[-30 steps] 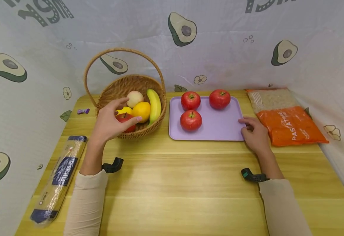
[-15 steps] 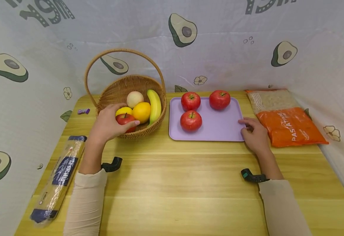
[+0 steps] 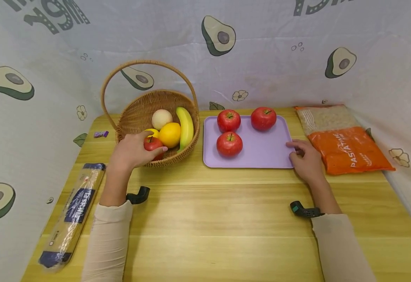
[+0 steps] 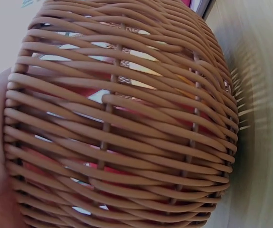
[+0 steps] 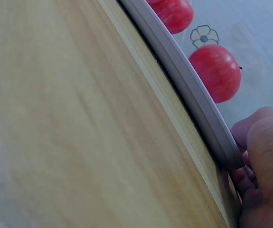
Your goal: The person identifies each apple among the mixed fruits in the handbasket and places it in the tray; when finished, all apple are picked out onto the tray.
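Observation:
In the wicker basket point(image 3: 131, 117), my left hand point(image 3: 129, 152) has its thumb and fingers round a red apple point(image 3: 152, 144) at the near left. Beside that apple lie a lemon point(image 3: 170, 134), another yellow fruit point(image 3: 154, 132) partly hidden, a pale round fruit point(image 3: 161, 118) and a banana point(image 3: 185, 128). The left wrist view shows mostly the basket's woven wall point(image 4: 127, 114), with red behind the gaps. At the right end of the lilac tray point(image 3: 261, 150), my right hand point(image 3: 305, 160) pinches the rim, thumb above and fingers below in the right wrist view.
Three red apples point(image 3: 229, 144) stand on the tray. An orange pasta bag point(image 3: 350, 150) lies right of my right hand. A long spaghetti packet point(image 3: 75, 211) and a small purple-wrapped sweet point(image 3: 101, 134) lie at the left. The basket's tall handle point(image 3: 149, 62) arches over the fruit.
My left hand has come down onto the red apple and its fingers have drawn in round it. That apple sits slightly further right. My right hand stays at the tray's rim.

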`<state>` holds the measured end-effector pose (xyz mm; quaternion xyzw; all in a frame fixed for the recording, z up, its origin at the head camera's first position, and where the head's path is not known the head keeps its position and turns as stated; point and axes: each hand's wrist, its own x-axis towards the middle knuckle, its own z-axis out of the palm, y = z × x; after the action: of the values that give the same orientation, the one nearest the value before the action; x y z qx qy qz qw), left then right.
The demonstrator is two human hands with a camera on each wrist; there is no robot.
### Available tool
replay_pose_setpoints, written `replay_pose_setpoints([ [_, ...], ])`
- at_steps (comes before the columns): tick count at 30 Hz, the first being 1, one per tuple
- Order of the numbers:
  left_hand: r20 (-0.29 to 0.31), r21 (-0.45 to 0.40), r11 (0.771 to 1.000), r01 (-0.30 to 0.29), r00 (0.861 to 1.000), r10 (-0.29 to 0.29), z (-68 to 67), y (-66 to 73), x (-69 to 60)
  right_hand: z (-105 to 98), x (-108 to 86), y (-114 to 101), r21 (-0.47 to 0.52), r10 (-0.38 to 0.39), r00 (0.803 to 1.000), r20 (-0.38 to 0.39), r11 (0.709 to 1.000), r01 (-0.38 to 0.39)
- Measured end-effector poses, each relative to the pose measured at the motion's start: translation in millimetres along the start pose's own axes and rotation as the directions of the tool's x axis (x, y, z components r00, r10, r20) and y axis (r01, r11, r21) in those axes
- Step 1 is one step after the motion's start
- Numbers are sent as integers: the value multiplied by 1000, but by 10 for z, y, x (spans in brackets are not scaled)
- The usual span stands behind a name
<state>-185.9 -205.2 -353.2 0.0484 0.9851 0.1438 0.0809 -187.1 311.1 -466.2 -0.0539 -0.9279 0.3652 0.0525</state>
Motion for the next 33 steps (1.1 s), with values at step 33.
replay_pose_setpoints([
  [33,-155,-185,973,-135,982,107,-5,-73,52,5,-3,7,3,-11,1000,-7,1000,11],
])
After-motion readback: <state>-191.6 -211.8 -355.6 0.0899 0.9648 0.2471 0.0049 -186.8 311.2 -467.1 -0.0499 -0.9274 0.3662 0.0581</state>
